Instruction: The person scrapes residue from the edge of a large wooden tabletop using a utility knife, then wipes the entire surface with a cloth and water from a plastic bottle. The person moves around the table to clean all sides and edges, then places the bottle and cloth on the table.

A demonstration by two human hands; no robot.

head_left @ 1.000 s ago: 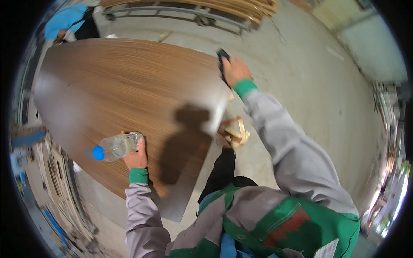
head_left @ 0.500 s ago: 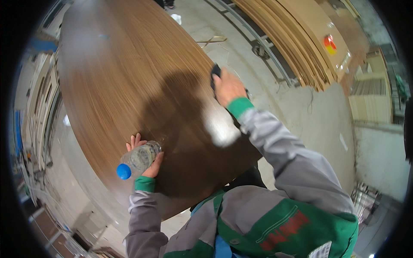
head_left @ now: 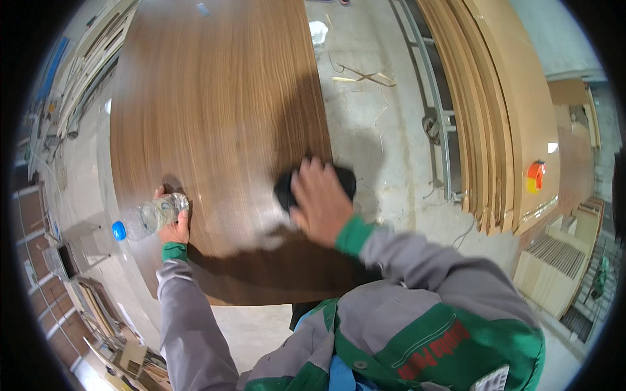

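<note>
A brown wood-grain panel (head_left: 228, 85) stretches away from me. At its left side my left hand (head_left: 175, 228) holds a clear plastic bottle (head_left: 145, 217) with a blue cap, thumb and fingers around its base end. The bottle lies tilted, its cap pointing left past the panel's edge. My right hand (head_left: 321, 203), slightly blurred, presses down on a black cloth (head_left: 344, 182) at the panel's right edge. Part of the cloth hangs over to the right of that edge. How far the fingers curl into it is hard to see.
Right of the panel is a concrete floor (head_left: 391, 176) with thin wood strips (head_left: 365, 78) on it. Farther right a stack of brown boards (head_left: 489, 117) stands beside a metal rail (head_left: 437, 78), a roll of red-yellow tape (head_left: 535, 177) on top. Long strips (head_left: 98, 52) lie far left.
My right hand has brought the black cloth nearer to me along the panel's right edge. My left hand still has the bottle. The whole view has turned, so the panel now runs straighter ahead.
</note>
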